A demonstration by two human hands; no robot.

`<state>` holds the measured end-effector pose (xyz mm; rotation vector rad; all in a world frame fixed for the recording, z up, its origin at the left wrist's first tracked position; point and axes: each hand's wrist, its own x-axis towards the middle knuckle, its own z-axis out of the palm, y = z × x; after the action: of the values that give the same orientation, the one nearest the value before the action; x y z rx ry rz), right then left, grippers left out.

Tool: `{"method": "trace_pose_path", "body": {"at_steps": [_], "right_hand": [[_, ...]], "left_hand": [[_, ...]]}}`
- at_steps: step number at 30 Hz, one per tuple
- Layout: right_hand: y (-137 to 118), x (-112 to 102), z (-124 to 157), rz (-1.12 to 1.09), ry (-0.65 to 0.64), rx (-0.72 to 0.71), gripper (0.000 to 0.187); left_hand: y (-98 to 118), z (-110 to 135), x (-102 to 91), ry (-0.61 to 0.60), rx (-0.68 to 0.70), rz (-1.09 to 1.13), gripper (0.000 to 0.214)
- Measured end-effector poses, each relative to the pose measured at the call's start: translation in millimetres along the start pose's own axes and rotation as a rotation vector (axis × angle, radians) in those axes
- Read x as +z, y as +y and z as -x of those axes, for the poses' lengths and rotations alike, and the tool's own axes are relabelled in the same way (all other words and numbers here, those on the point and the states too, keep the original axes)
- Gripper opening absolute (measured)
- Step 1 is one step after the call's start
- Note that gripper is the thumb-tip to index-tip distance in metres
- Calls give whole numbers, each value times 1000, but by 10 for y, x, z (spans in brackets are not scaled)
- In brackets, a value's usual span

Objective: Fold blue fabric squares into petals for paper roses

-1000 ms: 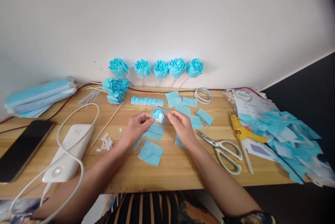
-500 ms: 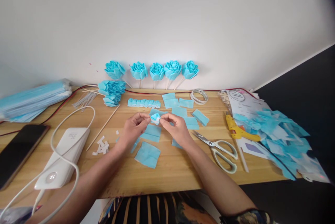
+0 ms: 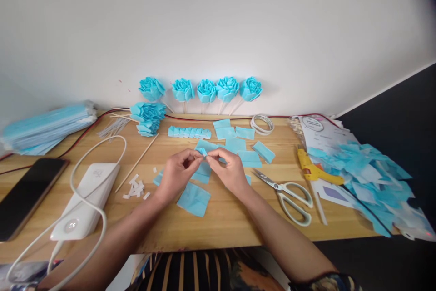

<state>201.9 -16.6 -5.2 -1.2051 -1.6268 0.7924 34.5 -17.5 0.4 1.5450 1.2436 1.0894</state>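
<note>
Between my two hands is a small folded piece of blue fabric (image 3: 203,151), mostly hidden by the fingertips. My left hand (image 3: 180,169) pinches it from the left, and my right hand (image 3: 226,166) pinches its right side; the fingertips nearly meet. Below and behind the hands lie loose blue squares, one of them a creased blue square (image 3: 194,199) in front. Farther back sits a row of folded blue petals (image 3: 189,132). Several blue fabric flowers (image 3: 206,91) on sticks lean at the wall.
To the right are scissors (image 3: 284,193), a yellow glue gun (image 3: 316,168), a tape roll (image 3: 262,125) and a heap of blue scraps (image 3: 371,177). At left lie a phone (image 3: 30,198), a white power bank (image 3: 86,200) with a cable, a wooden stick (image 3: 136,163) and stacked blue masks (image 3: 49,127).
The fingertips of both hands have come closer together, and the piece's white underside, visible before, is now mostly covered. The whole view has shifted slightly.
</note>
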Motion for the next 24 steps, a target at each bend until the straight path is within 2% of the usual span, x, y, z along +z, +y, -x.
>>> {"method": "trace_pose_path", "body": {"at_steps": [14, 24], "right_hand": [[-12, 33, 21, 213, 8, -194, 14], [16, 39, 22, 370, -8, -295, 18]], "left_hand": [[-21, -13, -12, 11, -31, 13, 19], [-3, 1, 2, 14, 10, -94, 12]]}}
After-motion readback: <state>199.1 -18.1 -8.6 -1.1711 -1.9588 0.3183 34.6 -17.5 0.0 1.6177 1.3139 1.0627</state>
